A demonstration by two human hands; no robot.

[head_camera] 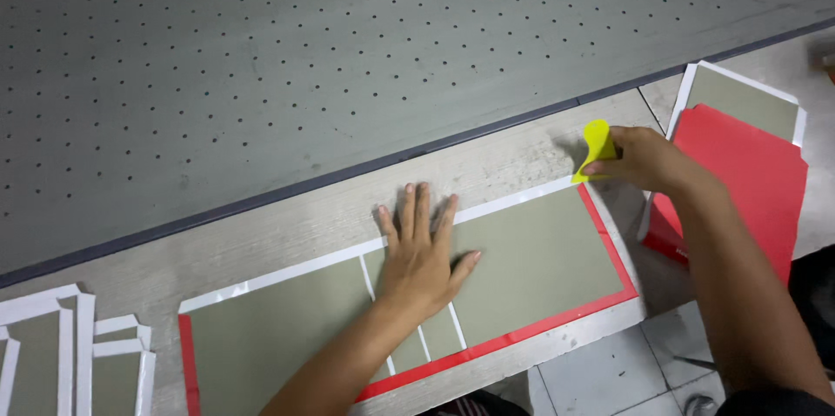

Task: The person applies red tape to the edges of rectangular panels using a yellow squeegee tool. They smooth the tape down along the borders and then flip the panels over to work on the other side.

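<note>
My left hand (420, 252) lies flat, fingers spread, on grey-green boards (539, 259) laid on a sheet with a white underside and red folded edges (557, 322). The hand presses over the narrow middle strips near the sheet's far white edge. My right hand (645, 158) holds a yellow plastic scraper (597, 148) at the sheet's far right corner, its tip touching the white edge there.
The sheet rests on a pale wooden bench (296, 225). Behind it runs a large grey perforated table (348, 51). A stack of red sheets with a board (748, 164) lies at the right. White-edged board pieces (52, 346) sit at the lower left.
</note>
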